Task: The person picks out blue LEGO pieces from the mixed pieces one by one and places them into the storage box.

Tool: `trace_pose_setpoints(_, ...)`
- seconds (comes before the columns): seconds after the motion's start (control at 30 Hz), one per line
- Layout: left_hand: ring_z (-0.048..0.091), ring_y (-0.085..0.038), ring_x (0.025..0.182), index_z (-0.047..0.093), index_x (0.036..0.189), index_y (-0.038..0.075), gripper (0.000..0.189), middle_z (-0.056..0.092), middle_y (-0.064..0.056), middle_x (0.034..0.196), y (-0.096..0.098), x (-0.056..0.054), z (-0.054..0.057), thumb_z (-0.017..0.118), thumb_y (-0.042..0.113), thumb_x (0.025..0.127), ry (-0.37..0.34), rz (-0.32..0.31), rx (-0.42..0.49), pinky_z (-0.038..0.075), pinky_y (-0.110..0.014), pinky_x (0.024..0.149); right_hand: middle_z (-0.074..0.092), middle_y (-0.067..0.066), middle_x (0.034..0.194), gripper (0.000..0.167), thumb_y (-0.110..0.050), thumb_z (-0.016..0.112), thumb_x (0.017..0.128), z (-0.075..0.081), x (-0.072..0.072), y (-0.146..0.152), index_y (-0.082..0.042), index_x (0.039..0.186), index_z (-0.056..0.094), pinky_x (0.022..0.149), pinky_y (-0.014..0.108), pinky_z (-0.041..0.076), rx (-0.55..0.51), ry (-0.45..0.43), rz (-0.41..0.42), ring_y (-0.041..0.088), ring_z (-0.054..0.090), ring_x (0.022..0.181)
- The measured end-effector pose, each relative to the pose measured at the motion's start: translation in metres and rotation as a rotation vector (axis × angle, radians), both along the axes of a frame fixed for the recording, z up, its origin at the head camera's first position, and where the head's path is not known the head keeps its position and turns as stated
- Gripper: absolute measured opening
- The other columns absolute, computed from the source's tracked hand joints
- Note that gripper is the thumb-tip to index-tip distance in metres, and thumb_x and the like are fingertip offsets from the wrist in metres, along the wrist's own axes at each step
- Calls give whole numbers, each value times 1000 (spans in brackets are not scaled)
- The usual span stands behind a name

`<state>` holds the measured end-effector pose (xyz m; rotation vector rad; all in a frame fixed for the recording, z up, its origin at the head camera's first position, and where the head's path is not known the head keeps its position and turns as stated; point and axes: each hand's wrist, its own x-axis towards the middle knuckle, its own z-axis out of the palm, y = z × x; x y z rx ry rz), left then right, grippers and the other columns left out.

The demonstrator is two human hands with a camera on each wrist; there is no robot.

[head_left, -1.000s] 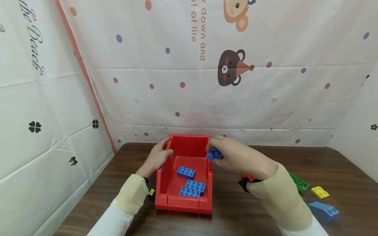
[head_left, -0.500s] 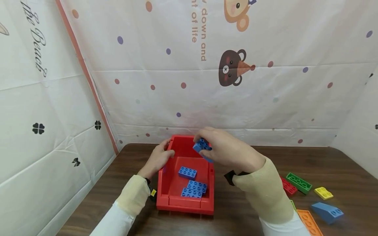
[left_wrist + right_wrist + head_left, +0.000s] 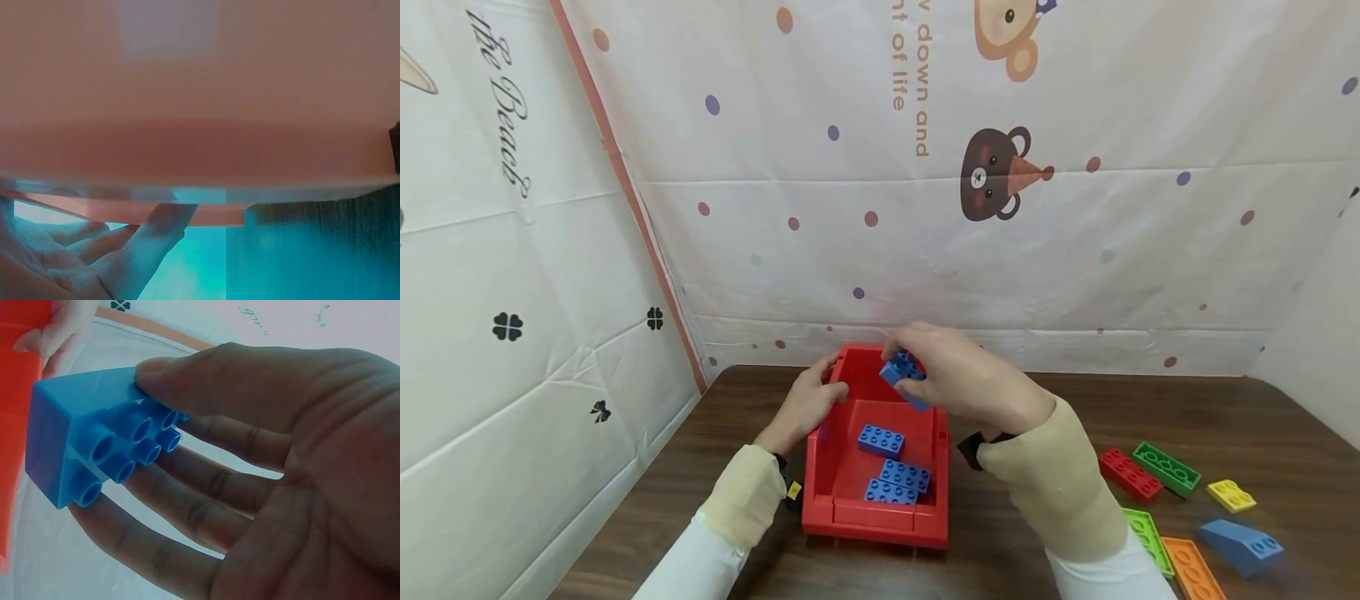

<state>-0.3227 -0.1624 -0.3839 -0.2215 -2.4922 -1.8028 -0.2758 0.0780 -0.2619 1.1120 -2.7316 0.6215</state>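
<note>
A red bin stands on the brown table with three flat blue bricks inside. My right hand pinches a thick blue brick between thumb and fingers, held over the bin's far end. My left hand grips the bin's left wall near the far corner. The left wrist view is filled by the bin wall, with my fingers beneath it.
Loose bricks lie on the table at the right: red, green, yellow, a blue slope, a flat green plate and an orange plate. Printed fabric walls close in the back and sides.
My right hand has carried the blue brick leftward and up from the bin's right wall to above its far end. My left hand stays on the bin.
</note>
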Motion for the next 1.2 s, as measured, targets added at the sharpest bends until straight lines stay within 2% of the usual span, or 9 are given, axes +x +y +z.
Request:
trace_pose_setpoints(0.2, 69, -46, 109, 39, 162, 12, 73, 61, -20, 141, -1, -1, 0, 65, 11, 93, -4, 0, -9, 62, -57, 86, 67, 6, 116, 40, -9, 84, 90, -7, -5, -8, -7, 126, 68, 87, 32, 61, 4, 5, 16, 21, 64, 103)
trace_pose_setpoints(0.43, 67, -47, 111, 39, 162, 10, 72, 60, -22, 140, -2, -4, 1, 61, 9, 94, -5, -1, -20, 61, -59, 88, 66, 4, 114, 36, -9, 84, 90, -15, -14, -14, -9, 123, 69, 82, 28, 60, 15, -53, -2, 18, 62, 99)
trace_pose_setpoints(0.97, 65, -48, 115, 38, 162, 9, 68, 59, -20, 141, -1, -5, 2, 59, 9, 97, 7, 5, -41, 60, -60, 90, 66, 2, 111, 36, -10, 86, 88, -36, -25, -19, -12, 120, 71, 86, 35, 62, 83, -83, -11, 18, 64, 102)
trace_pose_setpoints(1.2, 64, -48, 116, 37, 163, 10, 72, 57, -22, 143, -1, -5, 2, 59, 8, 95, -6, 8, -46, 60, -61, 90, 66, 1, 112, 39, -8, 85, 88, -49, -30, -17, -12, 124, 71, 87, 36, 63, 118, -139, -23, 19, 64, 104)
